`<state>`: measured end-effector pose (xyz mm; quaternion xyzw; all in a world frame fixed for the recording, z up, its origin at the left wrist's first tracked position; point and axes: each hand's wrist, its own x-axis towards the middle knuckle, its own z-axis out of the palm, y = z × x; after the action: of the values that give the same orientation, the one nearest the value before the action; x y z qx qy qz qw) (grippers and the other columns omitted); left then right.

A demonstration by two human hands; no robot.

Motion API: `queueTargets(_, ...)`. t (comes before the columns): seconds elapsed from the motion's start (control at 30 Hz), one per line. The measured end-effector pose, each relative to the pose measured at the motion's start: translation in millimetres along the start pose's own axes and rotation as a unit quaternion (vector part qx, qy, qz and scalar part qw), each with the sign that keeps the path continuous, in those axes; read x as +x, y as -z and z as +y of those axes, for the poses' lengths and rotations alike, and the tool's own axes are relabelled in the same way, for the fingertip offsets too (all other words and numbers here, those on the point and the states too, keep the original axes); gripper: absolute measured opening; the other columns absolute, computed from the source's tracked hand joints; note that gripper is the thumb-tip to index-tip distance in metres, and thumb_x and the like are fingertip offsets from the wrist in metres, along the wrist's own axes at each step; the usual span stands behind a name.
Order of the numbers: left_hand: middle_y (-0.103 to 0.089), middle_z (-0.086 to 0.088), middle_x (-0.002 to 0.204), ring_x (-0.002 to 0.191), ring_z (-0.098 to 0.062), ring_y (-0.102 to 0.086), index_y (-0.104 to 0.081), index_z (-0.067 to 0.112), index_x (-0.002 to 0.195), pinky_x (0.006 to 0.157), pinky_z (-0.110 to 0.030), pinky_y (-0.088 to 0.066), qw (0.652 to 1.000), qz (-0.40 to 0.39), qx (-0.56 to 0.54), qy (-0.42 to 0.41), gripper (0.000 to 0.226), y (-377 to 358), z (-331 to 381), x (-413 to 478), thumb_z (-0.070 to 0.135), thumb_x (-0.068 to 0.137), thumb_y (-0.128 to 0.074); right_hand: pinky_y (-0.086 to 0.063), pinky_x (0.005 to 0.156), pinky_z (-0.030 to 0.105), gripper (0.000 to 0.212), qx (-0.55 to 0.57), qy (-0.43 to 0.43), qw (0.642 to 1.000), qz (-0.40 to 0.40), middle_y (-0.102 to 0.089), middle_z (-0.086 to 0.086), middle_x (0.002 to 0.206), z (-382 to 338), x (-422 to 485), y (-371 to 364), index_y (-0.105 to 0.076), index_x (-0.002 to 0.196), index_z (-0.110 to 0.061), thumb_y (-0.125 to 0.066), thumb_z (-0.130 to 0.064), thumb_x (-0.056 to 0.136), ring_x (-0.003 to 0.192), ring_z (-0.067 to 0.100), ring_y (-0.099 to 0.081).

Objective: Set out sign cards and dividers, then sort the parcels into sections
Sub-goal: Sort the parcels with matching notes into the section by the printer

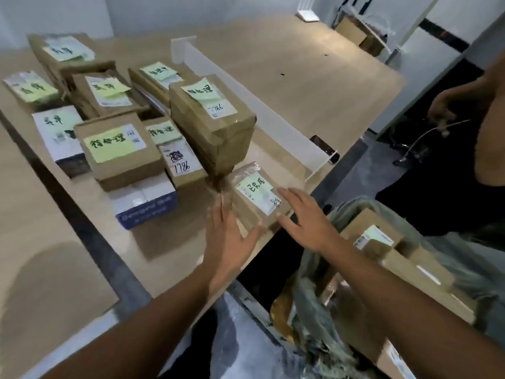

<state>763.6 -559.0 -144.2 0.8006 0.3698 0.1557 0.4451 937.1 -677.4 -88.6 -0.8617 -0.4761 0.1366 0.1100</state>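
Near edge, lower right: grey-green sack [311, 302] with brown boxes [369, 231] inside, right forearm crossing over it. Left hand [228, 237] and right hand [306, 221] are both flat with fingers straight and spread, gripping nothing. They flank a small parcel [255, 199]. The left sits at its left side with the thumb by the near corner, and the right's fingertips reach the parcel's right edge. Motion blur, so actual contact cannot be told. The small parcel lies on the table [300, 64] at its near-right edge, wrapped in clear tape, with a green note on top.

Left of it is a blue and white box [147, 205] under a brown parcel with a green note [120, 153]. Just behind the small parcel stands a tall taped parcel stack [213, 124], green note and "1786" on top. Another parcel marked "1786" [180, 160] is wedged between those two. More noted parcels [109, 91] crowd the far left.

A white divider [273, 127] stands upright on the table right of the stack, running near to far. The table beyond it is bare wood. A second person's hand [442, 105] shows at the far right, off the table.
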Motion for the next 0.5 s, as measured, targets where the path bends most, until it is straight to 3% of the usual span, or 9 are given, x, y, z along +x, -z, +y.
queueTargets(0.17, -0.003, -0.008, 0.17, 0.155, -0.022, -0.002, -0.003, 0.014, 0.163, 0.12, -0.035, -0.006, 0.993, 0.03, -0.065, 0.09, 0.107, -45, 3, 41, 0.057, 0.09, -0.067, -0.026, 0.121, 0.048, 0.065, 0.093, 0.032, 0.992, -0.081, -0.028, 0.001, 0.16, 58, 70, -12, -0.029, 0.158, -0.035, -0.057, -0.044, 0.1, 0.148, 0.022, -0.026)
queueTargets(0.27, -0.003, -0.004, 0.17, 0.156, -0.018, -0.003, -0.002, 0.019, 0.162, 0.117, -0.031, -0.007, 0.984, 0.079, -0.071, 0.143, 0.11, -65, 2, 62, 0.072, 0.084, -0.06, -0.029, 0.121, 0.047, 0.067, 0.114, 0.065, 0.987, -0.097, -0.025, -0.006, 0.159, 90, 106, -20, -0.029, 0.156, -0.041, -0.057, -0.053, 0.096, 0.147, 0.019, -0.027)
queueTargets(0.37, -0.005, 0.001, 0.17, 0.156, -0.015, -0.004, -0.004, 0.031, 0.16, 0.122, -0.037, -0.011, 0.971, 0.121, -0.097, 0.184, 0.11, -90, -2, 82, 0.083, 0.078, -0.055, -0.025, 0.12, 0.039, 0.073, 0.14, 0.088, 0.978, -0.124, -0.015, -0.012, 0.165, 120, 141, -36, -0.023, 0.156, -0.048, -0.054, -0.065, 0.093, 0.151, 0.013, -0.018)
queueTargets(0.43, -0.03, -0.002, 0.164, 0.151, -0.019, -0.029, -0.015, 0.031, 0.158, 0.122, -0.045, -0.03, 0.963, 0.106, -0.17, 0.183, 0.1, -114, -6, 88, 0.069, 0.081, -0.066, -0.025, 0.12, 0.035, 0.075, 0.162, 0.105, 0.963, -0.186, -0.018, -0.01, 0.163, 130, 152, -56, -0.018, 0.157, -0.051, -0.059, -0.058, 0.095, 0.15, 0.007, -0.019)
queueTargets(0.5, -0.052, 0.014, 0.148, 0.135, -0.005, -0.052, -0.018, 0.044, 0.154, 0.109, -0.034, -0.048, 0.943, 0.112, -0.249, 0.191, 0.088, -139, -9, 87, 0.047, 0.085, -0.073, -0.036, 0.111, 0.028, 0.077, 0.18, 0.132, 0.953, -0.204, -0.03, -0.005, 0.152, 137, 151, -77, -0.017, 0.156, -0.05, -0.064, -0.046, 0.096, 0.136, -0.002, -0.033)
